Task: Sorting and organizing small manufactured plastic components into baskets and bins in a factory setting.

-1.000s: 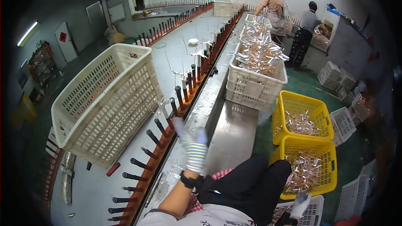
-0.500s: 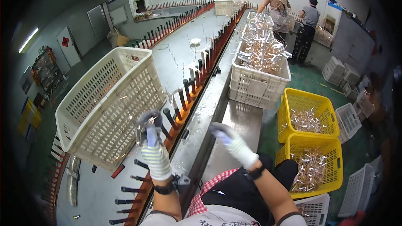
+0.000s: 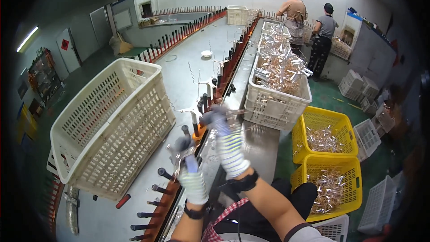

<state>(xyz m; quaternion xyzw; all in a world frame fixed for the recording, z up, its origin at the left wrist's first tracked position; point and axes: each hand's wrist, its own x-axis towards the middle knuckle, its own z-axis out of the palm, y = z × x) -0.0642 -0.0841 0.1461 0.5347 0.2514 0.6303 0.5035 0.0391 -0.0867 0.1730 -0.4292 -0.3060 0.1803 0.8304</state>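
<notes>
My left hand, in a striped glove with dark fingertips, is closed round several shiny silver metal pieces beside the row of black-tipped pegs. My right hand, gloved alike and blurred by motion, is over the row's inner edge, farther along. A thin metal piece sticks out at its fingertips, its shape smeared. Just beyond, silver pieces with wavy wires sit on several pegs. An orange glow shows at the foot of the nearest of these.
A large white crate rests tilted on the grey table to the left. White crates heaped with metal pieces line the ledge ahead; two yellow crates of pieces stand at my right. Two people work at the far end.
My right hand has moved left and forward, from above the steel ledge to the pegs. My left hand has come back and to the right, still holding metal pieces. The view has shifted slightly.
</notes>
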